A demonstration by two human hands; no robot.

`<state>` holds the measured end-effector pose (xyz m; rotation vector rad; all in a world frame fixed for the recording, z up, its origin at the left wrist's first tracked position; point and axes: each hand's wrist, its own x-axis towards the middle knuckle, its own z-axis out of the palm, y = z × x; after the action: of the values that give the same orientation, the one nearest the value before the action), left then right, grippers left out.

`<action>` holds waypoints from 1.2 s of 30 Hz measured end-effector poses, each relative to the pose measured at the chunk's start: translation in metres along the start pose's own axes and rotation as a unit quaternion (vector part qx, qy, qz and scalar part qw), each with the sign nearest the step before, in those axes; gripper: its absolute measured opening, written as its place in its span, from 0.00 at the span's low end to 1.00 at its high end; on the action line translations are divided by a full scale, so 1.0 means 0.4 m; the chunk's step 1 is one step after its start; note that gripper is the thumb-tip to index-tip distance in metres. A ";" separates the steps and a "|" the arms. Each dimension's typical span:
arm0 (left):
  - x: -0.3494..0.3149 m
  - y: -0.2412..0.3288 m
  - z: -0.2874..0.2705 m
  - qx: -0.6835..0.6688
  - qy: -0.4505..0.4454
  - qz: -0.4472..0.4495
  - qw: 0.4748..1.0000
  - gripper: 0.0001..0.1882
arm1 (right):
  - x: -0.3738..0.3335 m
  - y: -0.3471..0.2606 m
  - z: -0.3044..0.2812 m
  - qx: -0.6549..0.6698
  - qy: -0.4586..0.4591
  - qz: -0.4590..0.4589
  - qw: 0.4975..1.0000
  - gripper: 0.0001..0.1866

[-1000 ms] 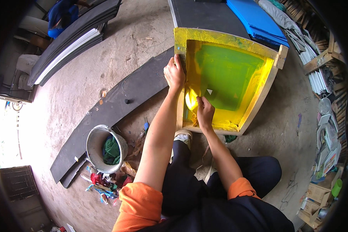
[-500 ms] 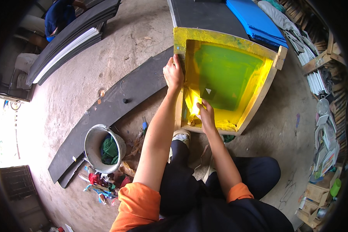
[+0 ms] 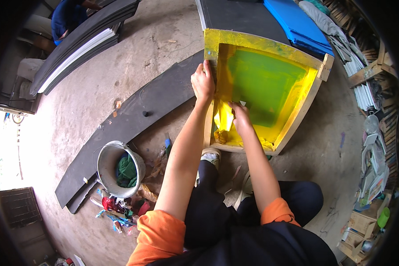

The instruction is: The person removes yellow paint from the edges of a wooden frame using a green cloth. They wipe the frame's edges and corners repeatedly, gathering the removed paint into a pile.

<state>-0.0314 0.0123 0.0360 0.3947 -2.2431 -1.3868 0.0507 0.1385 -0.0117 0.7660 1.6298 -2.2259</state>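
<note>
A wooden screen-printing frame (image 3: pixel 302 114) stands tilted in front of me, stained yellow, with a green-and-yellow mesh (image 3: pixel 264 84) inside. My left hand (image 3: pixel 203 84) is closed around its left side bar, thumb on top. Inside the frame, near the lower left, my right hand (image 3: pixel 241 119) pinches a shiny, crumpled yellow film strip (image 3: pixel 223 119). Part of that strip hangs loose toward the bottom left corner. Next to the right fingers a small pale patch shows on the mesh. My right fingertips are partly hidden.
Left of my legs a grey bucket (image 3: pixel 139 170) holds green cloth (image 3: pixel 127 170), with scraps (image 3: pixel 115 208) beside it. A long black sheet (image 3: pixel 119 128) lies on the floor. Blue sheets (image 3: pixel 299 29) are stacked behind the frame. A person in blue (image 3: pixel 68 20) is at the far left.
My right hand has moved upward inside the frame, with the yellow strip in its fingers. My left hand keeps its hold on the side bar. The view has shifted slightly.
</note>
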 end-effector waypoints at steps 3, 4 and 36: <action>-0.009 0.022 0.013 -0.003 -0.013 -0.008 1.000 0.26 | 0.080 0.003 -0.019 0.026 0.044 0.087 0.995 0.14; -0.009 0.021 0.013 -0.002 -0.011 -0.009 1.000 0.26 | 0.097 0.012 -0.015 0.039 0.034 0.065 0.997 0.15; -0.009 0.009 0.010 0.019 0.015 0.000 1.000 0.25 | -0.062 -0.046 -0.003 -0.219 0.032 -0.191 0.956 0.15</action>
<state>-0.0303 0.0186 0.0367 0.4265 -2.2474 -1.3322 0.0619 0.1435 0.0167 0.4320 2.3590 -1.9490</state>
